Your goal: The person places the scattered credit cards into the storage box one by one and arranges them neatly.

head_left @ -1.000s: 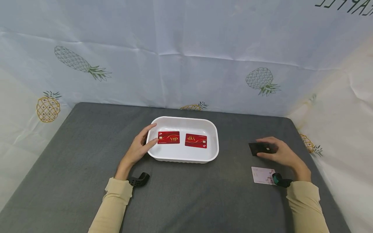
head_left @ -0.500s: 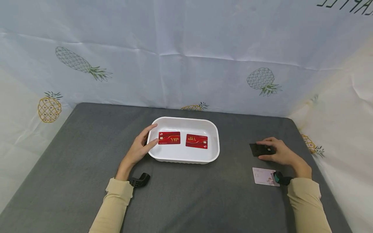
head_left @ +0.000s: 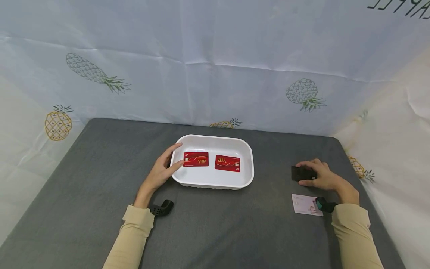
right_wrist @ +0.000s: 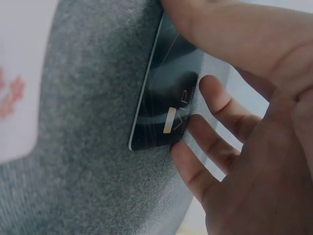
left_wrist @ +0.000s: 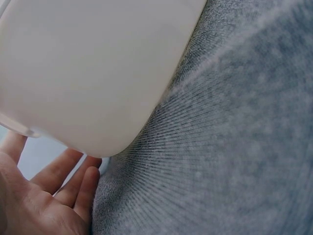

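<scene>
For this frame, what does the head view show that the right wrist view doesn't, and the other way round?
Only the head view shows the left hand holding the rim of the white tray, the two red cards lying apart inside it, and the whole grey table. Only the right wrist view shows the black card close up: its near edge is lifted off the cloth, with fingertips under it and the thumb on top. Both show the right hand gripping the black card, and the pale card lying flat nearby.
</scene>
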Demonstrator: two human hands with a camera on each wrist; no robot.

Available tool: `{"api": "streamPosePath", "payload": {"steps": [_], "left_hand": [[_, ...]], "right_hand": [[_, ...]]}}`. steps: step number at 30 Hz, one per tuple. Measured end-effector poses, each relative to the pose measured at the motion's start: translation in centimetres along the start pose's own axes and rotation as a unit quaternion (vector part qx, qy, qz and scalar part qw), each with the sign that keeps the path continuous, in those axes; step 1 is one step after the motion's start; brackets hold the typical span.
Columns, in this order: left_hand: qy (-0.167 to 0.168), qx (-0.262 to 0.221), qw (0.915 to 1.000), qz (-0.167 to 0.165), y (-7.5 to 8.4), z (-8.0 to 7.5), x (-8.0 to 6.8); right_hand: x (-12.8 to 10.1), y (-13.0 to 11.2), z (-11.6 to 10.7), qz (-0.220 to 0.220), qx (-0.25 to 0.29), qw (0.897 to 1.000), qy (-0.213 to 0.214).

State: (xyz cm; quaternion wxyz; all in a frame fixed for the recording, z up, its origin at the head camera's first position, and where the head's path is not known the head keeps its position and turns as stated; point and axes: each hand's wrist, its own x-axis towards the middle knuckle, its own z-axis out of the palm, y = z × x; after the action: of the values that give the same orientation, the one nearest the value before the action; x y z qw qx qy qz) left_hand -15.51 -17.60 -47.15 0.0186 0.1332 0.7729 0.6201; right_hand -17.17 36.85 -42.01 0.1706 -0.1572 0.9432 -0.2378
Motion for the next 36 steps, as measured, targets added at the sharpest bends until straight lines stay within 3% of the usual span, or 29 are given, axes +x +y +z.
{"api": "streamPosePath", "payload": {"steps": [5,15,24,36], "left_hand": [[0.002,0.001,1.0,-0.003,-0.01,0.05,0.03],[0.003,0.001,1.0,-0.003,-0.12,0.05,0.06],[0.003,0.007,1.0,-0.004,-0.09,0.03,0.09],[0.0,-0.001,1.0,0.0,-0.08,0.02,0.03]], "right_hand": [[0.02,-0.04,0.09,-0.004,0.012,1.0,0.007],[0.08,0.18,0.23,-0.06,-0.008,0.998,0.033],[-0.01,0.33,0.27,-0.052,-0.023,0.998,0.019],[-0.1,-0.24,0.13,-0.029,-0.004,1.0,-0.008]]}}
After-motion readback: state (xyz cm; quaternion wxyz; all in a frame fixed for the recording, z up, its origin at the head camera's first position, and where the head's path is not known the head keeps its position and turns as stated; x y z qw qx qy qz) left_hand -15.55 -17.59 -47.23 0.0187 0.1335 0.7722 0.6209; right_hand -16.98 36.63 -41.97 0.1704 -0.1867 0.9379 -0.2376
